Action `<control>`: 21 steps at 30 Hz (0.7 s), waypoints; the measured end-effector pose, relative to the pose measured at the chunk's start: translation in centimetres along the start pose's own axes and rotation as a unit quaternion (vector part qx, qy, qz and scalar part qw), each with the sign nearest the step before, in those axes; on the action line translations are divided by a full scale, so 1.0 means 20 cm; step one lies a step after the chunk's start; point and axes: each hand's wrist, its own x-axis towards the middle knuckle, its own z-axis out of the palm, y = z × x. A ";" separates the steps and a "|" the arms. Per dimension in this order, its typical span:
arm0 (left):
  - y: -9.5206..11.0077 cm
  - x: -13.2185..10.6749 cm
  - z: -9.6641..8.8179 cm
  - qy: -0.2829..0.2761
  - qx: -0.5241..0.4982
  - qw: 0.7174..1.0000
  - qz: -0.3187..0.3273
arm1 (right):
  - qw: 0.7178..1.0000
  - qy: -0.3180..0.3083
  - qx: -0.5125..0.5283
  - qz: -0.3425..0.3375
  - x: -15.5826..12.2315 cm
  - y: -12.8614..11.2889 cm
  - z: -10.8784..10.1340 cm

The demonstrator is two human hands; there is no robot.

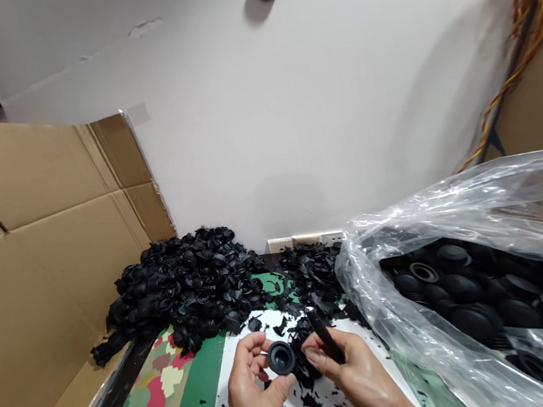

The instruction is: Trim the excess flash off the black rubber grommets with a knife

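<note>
Between the thumb and fingers of my left hand (255, 391) is a round black rubber cap (282, 357), its hollow ringed side turned up toward me. My right hand (350, 367) is closed around a slim black handle (324, 334) that slants up and to the left; its working end is hidden by the fingers. The two hands are close together, with the cap just left of the right fingertips. Below them lies a white sheet (224, 405) strewn with black rubber scraps (312, 401).
A large heap of black rubber parts (196, 281) rises at the left against a cardboard panel (45, 174). More black trimmings (313, 265) lie near the wall sockets (307, 240). At right, a clear plastic bag (372, 270) holds many black caps (465, 287). Twisted wires (528, 53) hang above it.
</note>
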 end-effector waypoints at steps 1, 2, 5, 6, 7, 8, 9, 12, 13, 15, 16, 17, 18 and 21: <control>-0.01 0.00 0.00 0.000 -0.007 1.000 -0.001 | 1.000 0.001 -0.001 -0.001 0.00 0.00 0.00; -0.01 0.00 0.01 0.001 -0.014 1.000 0.001 | 1.000 0.002 -0.002 -0.001 0.00 0.00 0.00; -0.02 0.00 0.02 0.004 -0.025 1.000 0.009 | 1.000 0.005 -0.002 0.000 0.00 0.00 -0.01; -0.01 0.00 0.03 0.007 -0.024 1.000 0.012 | 1.000 0.007 -0.004 0.000 0.00 0.00 -0.02; -0.01 -0.01 0.03 0.009 -0.022 1.000 0.016 | 1.000 0.010 -0.006 0.000 0.00 0.00 -0.02; 0.00 -0.01 0.04 0.014 -0.018 1.000 0.020 | 1.000 0.013 -0.008 0.001 0.00 0.00 -0.02; 0.00 -0.01 0.04 0.021 -0.013 0.999 0.026 | 1.000 0.016 -0.009 0.004 0.00 0.01 -0.03; 0.01 -0.02 0.06 0.034 0.004 0.999 0.040 | 1.000 0.021 -0.006 0.018 0.01 0.04 -0.03; 0.01 -0.02 0.06 0.036 0.009 0.998 0.043 | 1.000 0.023 -0.001 0.020 0.01 0.05 -0.03; 0.00 -0.02 0.06 0.040 0.013 0.998 0.047 | 0.999 0.030 0.017 0.019 0.02 0.06 -0.03; 0.00 -0.02 0.06 0.042 0.012 0.998 0.047 | 0.999 0.033 0.028 0.019 0.03 0.06 -0.03; -0.01 -0.02 0.06 0.043 0.011 0.998 0.046 | 0.998 0.036 0.040 0.019 0.03 0.06 -0.03; -0.02 -0.01 0.06 0.044 0.009 0.998 0.043 | 0.998 0.037 0.053 0.022 0.03 0.05 -0.03; -0.04 -0.01 0.06 0.045 -0.003 0.999 0.027 | 0.994 0.060 0.087 0.036 0.01 0.04 -0.04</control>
